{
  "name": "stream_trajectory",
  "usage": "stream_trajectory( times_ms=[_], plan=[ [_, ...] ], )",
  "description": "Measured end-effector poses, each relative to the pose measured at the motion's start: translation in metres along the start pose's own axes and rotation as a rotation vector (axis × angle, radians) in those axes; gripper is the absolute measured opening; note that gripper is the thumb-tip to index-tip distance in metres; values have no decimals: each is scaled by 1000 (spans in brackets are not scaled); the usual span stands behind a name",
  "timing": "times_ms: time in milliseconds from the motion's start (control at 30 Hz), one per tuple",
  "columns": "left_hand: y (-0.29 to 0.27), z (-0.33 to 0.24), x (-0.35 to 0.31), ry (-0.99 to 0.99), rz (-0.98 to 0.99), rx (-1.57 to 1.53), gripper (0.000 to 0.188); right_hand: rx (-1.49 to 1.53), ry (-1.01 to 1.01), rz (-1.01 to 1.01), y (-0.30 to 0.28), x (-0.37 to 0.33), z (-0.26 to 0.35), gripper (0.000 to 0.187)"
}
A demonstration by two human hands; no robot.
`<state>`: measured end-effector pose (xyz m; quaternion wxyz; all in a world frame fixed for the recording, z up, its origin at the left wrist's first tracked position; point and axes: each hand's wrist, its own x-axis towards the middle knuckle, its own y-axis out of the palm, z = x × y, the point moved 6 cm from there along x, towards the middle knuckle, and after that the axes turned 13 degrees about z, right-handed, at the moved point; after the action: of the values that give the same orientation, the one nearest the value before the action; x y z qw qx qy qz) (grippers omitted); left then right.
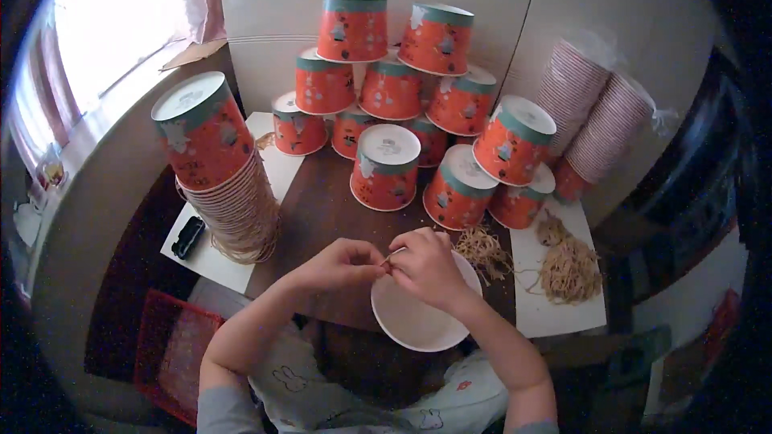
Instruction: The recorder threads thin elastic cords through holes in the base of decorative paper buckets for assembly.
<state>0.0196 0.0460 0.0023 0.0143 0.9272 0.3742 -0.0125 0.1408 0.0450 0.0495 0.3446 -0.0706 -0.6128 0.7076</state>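
Note:
My left hand [346,263] and my right hand [428,267] meet at the rim of a white paper bucket [424,323], which lies with its open mouth toward me. Between their pinched fingertips is a thin tan cord [387,261], mostly hidden by the fingers. The outer wall of this bucket is out of sight. Just beyond my right hand lies a loose tangle of tan cords [482,252] on the brown table [310,201].
Upside-down orange paper buckets [384,169] are piled across the back. At left stands a tall bucket stack [229,201] with cords around its lower rims, beside a black object [188,238]. Bagged bucket stacks [603,124] and a cord bundle [569,272] are at right; a red basket [153,345] is lower left.

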Motion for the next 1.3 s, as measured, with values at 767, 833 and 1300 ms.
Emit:
stream_trajectory(
  times_ms=[767, 833, 1300],
  plan=[
    [-12, 2, -9, -18, -205, 119, 10, 193, 94, 37, -2, 9, 12, 24],
    [-10, 1, -8, -4, -209, 190, 12, 209, 80, 50, 6, 10, 4, 34],
    [-8, -12, -13, 103, -191, 191, 23, 352, 174, 99, 20, 11, 4, 24]
  ],
)
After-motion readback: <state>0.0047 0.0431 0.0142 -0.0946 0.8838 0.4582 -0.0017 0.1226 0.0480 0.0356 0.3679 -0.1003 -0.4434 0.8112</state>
